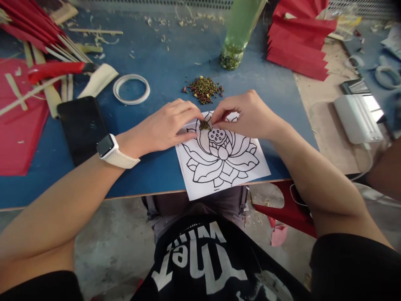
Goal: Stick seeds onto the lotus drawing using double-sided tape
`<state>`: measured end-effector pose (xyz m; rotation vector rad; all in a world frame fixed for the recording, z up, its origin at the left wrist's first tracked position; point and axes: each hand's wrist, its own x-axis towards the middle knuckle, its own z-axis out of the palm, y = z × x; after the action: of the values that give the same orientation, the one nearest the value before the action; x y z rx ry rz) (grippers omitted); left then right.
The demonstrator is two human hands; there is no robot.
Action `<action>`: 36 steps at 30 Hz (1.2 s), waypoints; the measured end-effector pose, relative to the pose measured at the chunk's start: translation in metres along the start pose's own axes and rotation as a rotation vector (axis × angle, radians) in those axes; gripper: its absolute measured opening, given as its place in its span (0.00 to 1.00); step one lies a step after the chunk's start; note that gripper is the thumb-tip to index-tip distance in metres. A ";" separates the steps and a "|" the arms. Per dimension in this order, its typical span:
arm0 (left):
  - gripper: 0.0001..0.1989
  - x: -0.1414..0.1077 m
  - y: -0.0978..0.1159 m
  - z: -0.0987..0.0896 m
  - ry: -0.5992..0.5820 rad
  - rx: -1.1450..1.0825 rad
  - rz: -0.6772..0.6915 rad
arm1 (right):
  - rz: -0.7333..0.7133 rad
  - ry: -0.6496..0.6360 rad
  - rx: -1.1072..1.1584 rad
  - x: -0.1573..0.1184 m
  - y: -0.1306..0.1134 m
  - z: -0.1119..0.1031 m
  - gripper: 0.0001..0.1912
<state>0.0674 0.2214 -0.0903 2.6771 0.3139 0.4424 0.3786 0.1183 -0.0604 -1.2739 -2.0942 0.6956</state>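
A white sheet with a black-outlined lotus drawing (194,187) lies at the table's front edge, its lower part hanging over. A small patch of green beans (204,125) fills part of an upper petal. My left hand (171,124) rests beside that patch, fingers stretched out and thumb apart, on the sheet's upper left. From the other side my right hand (249,113) reaches in, thumb and forefinger pinched just right of the patch; whatever is between the fingertips is too small to see. Beyond the sheet sits a loose pile of green and reddish beans (204,89).
A tape roll (131,100), a black phone (82,125) and a red-handled tool (56,72) lie to the left. A green-tinted bottle (241,31) stands behind the pile. Red folded paper (299,39) and a white power bank (357,119) are at right. Wood shavings litter the blue table (150,175).
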 end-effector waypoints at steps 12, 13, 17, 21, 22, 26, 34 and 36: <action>0.22 0.000 0.001 0.001 -0.007 0.009 -0.028 | 0.056 0.080 -0.005 0.000 -0.005 0.015 0.04; 0.22 0.000 0.001 0.001 -0.006 0.005 -0.022 | 0.056 0.081 -0.003 0.000 -0.005 0.015 0.04; 0.18 0.000 0.001 0.002 0.014 -0.003 0.016 | 0.062 0.089 0.024 0.001 -0.003 0.017 0.04; 0.16 0.001 0.001 0.001 0.042 -0.017 0.054 | 0.085 0.088 0.082 0.003 0.000 0.015 0.06; 0.15 0.002 0.001 0.001 0.034 -0.031 0.059 | 0.096 0.086 0.099 0.003 0.000 0.014 0.07; 0.17 0.003 0.002 0.002 0.006 -0.048 0.101 | 0.126 0.091 0.139 0.004 0.002 0.011 0.07; 0.23 0.004 0.002 0.009 -0.035 0.043 0.145 | 0.100 0.087 0.164 0.005 0.006 0.012 0.10; 0.23 0.003 0.002 0.011 -0.027 0.071 0.137 | 0.086 0.091 0.169 0.005 0.007 0.013 0.09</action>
<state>0.0744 0.2167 -0.0984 2.7825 0.1416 0.4424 0.3720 0.1237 -0.0729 -1.2820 -1.8753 0.8181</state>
